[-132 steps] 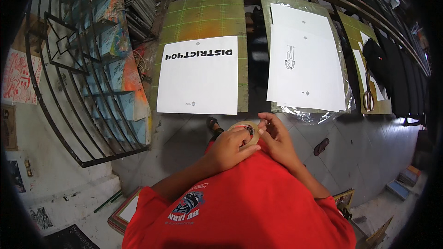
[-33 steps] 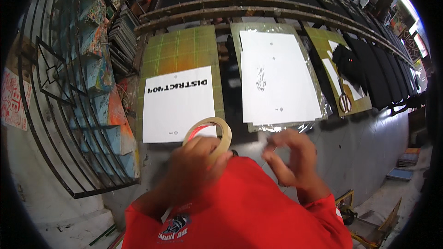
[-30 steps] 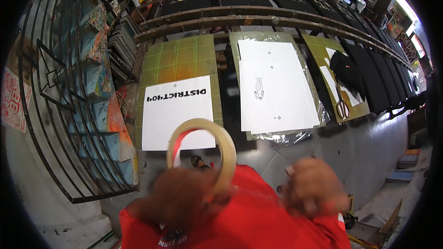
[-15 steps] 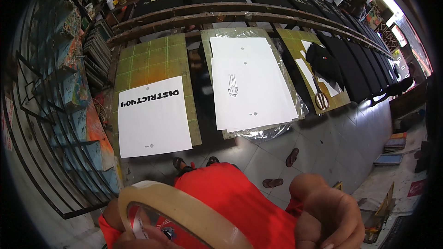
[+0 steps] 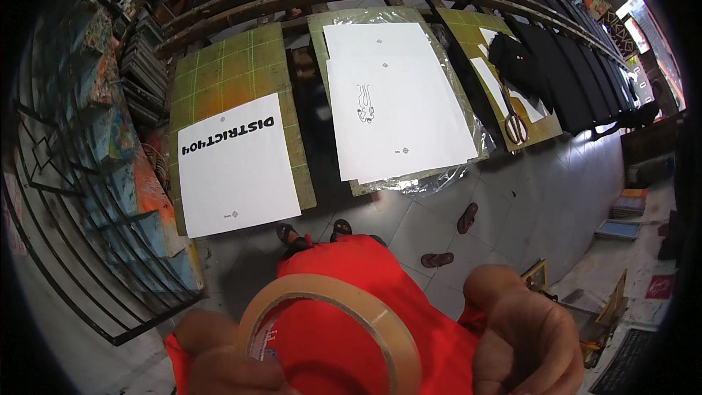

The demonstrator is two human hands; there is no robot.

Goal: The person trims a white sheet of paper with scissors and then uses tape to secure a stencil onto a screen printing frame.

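Note:
A roll of clear yellowish tape (image 5: 380, 314) is held close in front of me, its ring tilted so my red shirt shows through the hole. My left hand (image 5: 234, 366) is closed on the roll's left side. To the right of the roll and apart from it, my right hand (image 5: 523, 336) has its fingers curled in; whether anything thin is pinched there is hidden. Beyond them, a white sheet with bold black lettering (image 5: 241, 175) lies on the left board, and white sheets with a small line drawing (image 5: 409, 117) lie on the plastic-covered middle board.
On the right board (image 5: 537, 135) lie scissors (image 5: 515, 128), white paper strips and a black cloth bundle (image 5: 515, 62). Black garments (image 5: 567, 88) hang over boards farther right. A black metal rack (image 5: 117, 333) stands at left. Sandals (image 5: 437, 260) lie on the tiled floor.
The tape roll has turned to show more of its open ring and shifted right. My left hand moved along with it. The right hand stays nearly in place, and the view has tilted down.

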